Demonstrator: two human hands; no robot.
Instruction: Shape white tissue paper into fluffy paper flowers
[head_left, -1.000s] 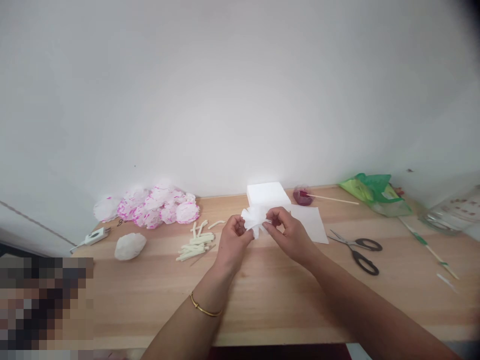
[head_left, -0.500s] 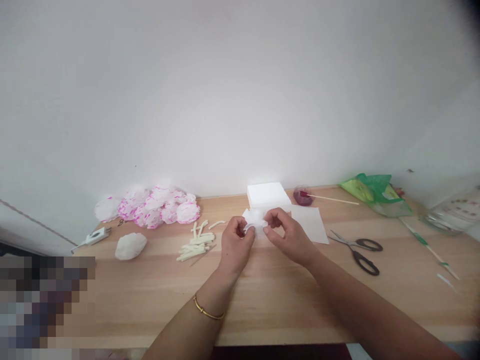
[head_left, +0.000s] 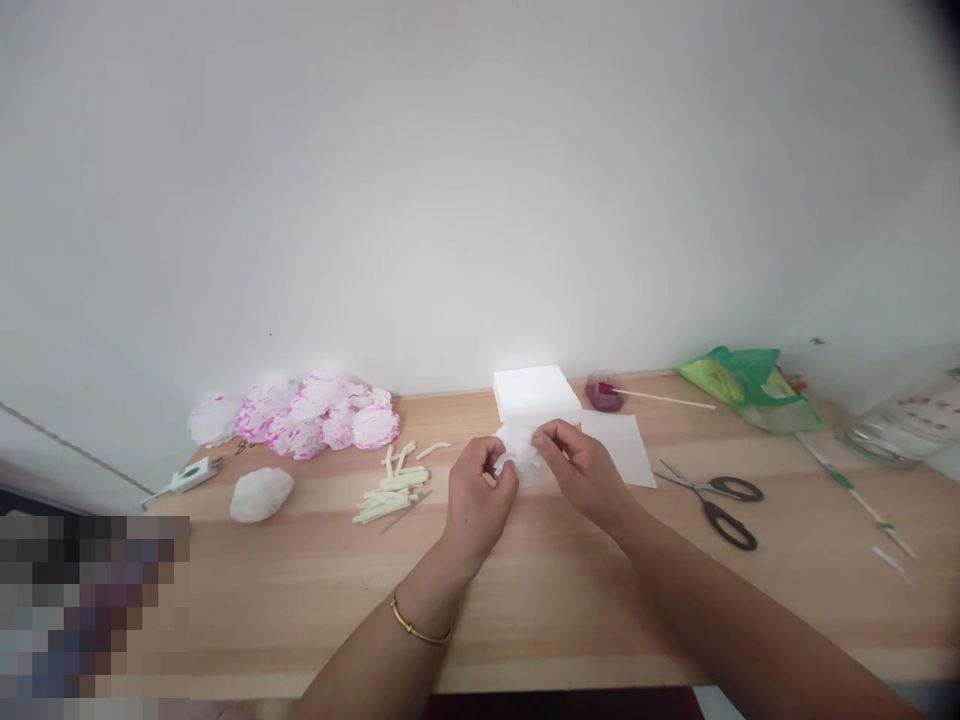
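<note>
Between my two hands is a crumpled piece of thin white tissue paper (head_left: 519,446), ruffled at its edges. My left hand (head_left: 482,490) pinches its left side between thumb and fingers. At its upper right, my right hand (head_left: 576,460) has thumb and fingertips closed on the paper's edge. Just behind the hands stands a white stack of paper (head_left: 536,392). A flat white sheet (head_left: 626,452) lies partly behind my right hand. Left of my left hand is a loose pile of pale, short sticks (head_left: 391,488).
Pink-edged white paper flowers (head_left: 300,412) fill the back left, with a white ball (head_left: 261,494) in front and a white plug (head_left: 191,474) beside. Right are a cup of dark red liquid (head_left: 604,392) with a stick, scissors (head_left: 712,500), a green bag (head_left: 750,385) and a glass jar (head_left: 904,425).
The tissue paper looks more spread and ruffled. My right fingertips have shifted slightly right and closed together on its edge; the left hand has moved a little right.
</note>
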